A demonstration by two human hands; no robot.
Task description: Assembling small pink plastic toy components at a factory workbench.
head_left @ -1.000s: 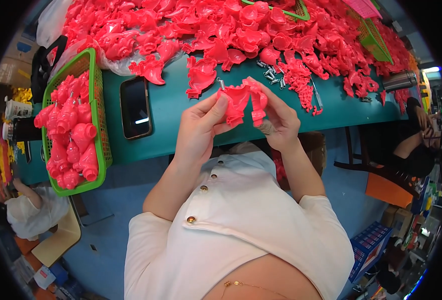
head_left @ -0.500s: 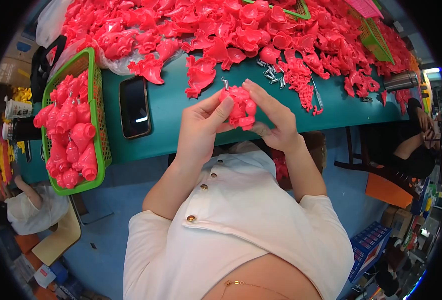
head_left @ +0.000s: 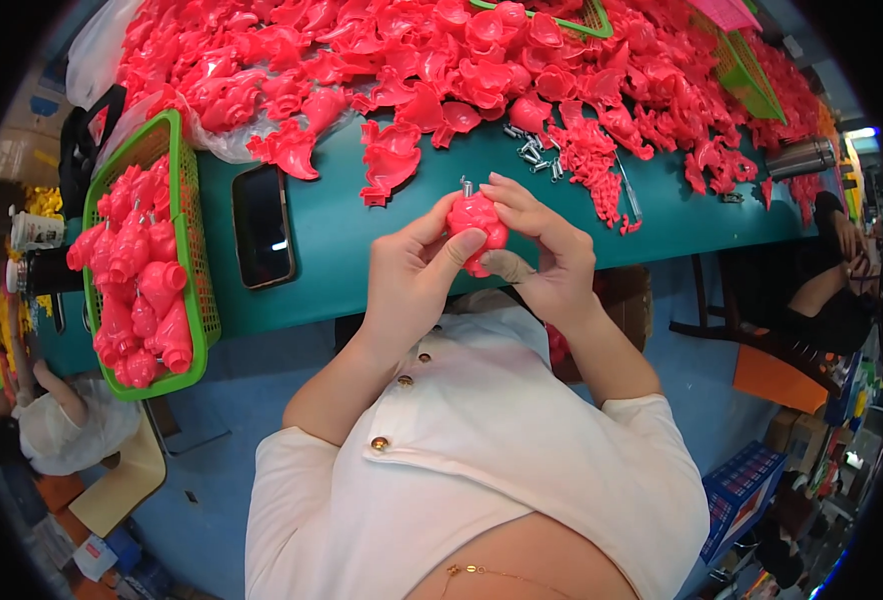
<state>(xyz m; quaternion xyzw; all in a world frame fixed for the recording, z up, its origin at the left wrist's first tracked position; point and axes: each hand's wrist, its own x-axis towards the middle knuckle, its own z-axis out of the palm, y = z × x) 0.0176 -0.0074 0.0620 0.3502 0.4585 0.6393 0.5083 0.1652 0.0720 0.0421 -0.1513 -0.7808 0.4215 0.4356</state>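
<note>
Between my two hands, above the near edge of the green table, is a rounded pink plastic toy figure [head_left: 479,216]. A small metal spring [head_left: 468,187] sticks up from its top. My left hand [head_left: 417,262] grips the figure's left side, thumb across its front. My right hand [head_left: 545,244] closes on the other side, with fingers over the upper part and thumb low down. The fingers hide much of the figure. Just beyond my hands lie a loose pink shell half [head_left: 392,158] and several metal springs [head_left: 534,152].
A green basket [head_left: 200,290] of assembled pink figures stands at the left, beside a black phone [head_left: 263,226]. Pink shells [head_left: 382,60] are heaped across the far side. Small pink parts [head_left: 594,160], a screwdriver [head_left: 630,190] and a metal flask [head_left: 802,160] lie right. Other people sit at both sides.
My hands have turned the pink figure more upright and pressed closer around it. The spring on top now points up, slightly further right. The view has shifted slightly.
</note>
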